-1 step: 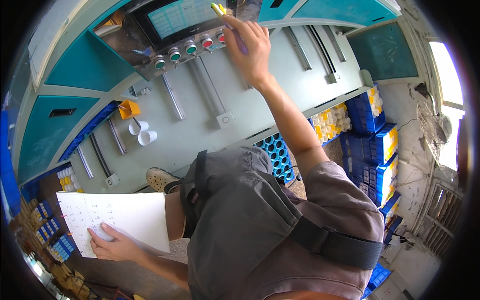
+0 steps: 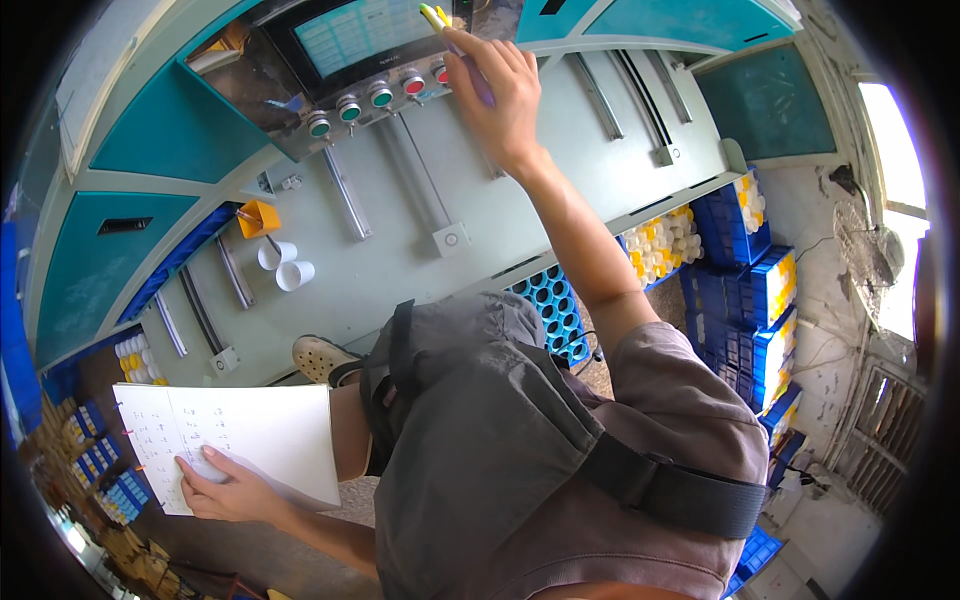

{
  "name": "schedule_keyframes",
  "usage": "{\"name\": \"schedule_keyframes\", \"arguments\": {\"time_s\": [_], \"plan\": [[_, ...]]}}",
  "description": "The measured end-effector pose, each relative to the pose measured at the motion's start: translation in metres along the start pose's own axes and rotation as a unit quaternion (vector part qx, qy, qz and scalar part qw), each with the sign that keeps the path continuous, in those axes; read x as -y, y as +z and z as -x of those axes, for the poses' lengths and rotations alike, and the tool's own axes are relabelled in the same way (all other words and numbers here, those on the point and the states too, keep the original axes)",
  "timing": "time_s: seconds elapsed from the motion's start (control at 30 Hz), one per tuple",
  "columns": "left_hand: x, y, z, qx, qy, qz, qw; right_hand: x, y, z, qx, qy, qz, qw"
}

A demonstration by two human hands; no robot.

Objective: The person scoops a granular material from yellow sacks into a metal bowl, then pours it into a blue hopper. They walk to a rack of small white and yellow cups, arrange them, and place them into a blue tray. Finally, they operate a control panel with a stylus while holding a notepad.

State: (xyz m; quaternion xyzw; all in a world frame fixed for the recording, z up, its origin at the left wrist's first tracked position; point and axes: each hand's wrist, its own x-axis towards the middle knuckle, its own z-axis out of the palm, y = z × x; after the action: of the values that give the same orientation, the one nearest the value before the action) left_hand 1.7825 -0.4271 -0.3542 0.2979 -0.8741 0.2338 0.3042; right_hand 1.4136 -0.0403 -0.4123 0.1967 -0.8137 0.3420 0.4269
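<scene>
My left hand (image 2: 232, 488) grips a notebook (image 2: 265, 430) by its lower edge, with the thumb and a finger lying on the white page. Handwritten columns fill the page's left part, and small coloured tabs stick out along its side. Up at the control panel, my right hand (image 2: 500, 95) is closed around a pen (image 2: 436, 18) with a yellow-and-white end and a purple barrel. The pen's end is in front of the lit screen (image 2: 365, 35); whether it touches cannot be seen. Below the screen runs a row of green buttons (image 2: 381, 95) and red buttons (image 2: 413, 84).
Metal rails (image 2: 346, 190) cross the pale machine bed (image 2: 400, 270). Two white cups (image 2: 294, 275) and an orange container (image 2: 259, 219) stand at its left. Blue crates (image 2: 730, 220) of yellow and white pieces are stacked at right; a blue tray with round holes (image 2: 553, 300) lies below the bed.
</scene>
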Motion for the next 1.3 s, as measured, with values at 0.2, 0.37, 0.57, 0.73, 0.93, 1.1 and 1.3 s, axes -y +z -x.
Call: {"name": "schedule_keyframes", "arguments": {"time_s": [0.2,0.37,0.57,0.73,0.93,1.1,1.3], "plan": [[0.001,0.002,0.000,-0.013,0.006,0.004,1.000,0.001,0.001,-0.001,-0.005,0.000,0.011,1.000],[0.001,0.001,0.000,-0.013,0.009,0.010,1.000,-0.003,0.001,0.003,-0.013,0.000,0.015,1.000],[0.000,0.001,0.000,-0.012,0.007,0.016,1.000,-0.006,-0.003,0.010,-0.004,0.034,0.028,0.999],[0.001,0.001,0.000,-0.013,0.007,0.023,1.000,-0.008,-0.004,0.012,-0.012,0.043,0.018,0.999],[0.000,0.001,0.000,-0.012,0.008,0.020,1.000,-0.007,-0.004,0.010,0.000,0.035,0.019,0.999],[0.000,0.000,0.000,-0.005,0.002,0.017,1.000,-0.010,-0.003,0.016,0.015,0.050,0.025,0.998],[-0.001,0.000,0.001,-0.006,-0.008,0.023,1.000,-0.007,-0.003,0.023,0.032,0.059,0.029,0.997]]}}
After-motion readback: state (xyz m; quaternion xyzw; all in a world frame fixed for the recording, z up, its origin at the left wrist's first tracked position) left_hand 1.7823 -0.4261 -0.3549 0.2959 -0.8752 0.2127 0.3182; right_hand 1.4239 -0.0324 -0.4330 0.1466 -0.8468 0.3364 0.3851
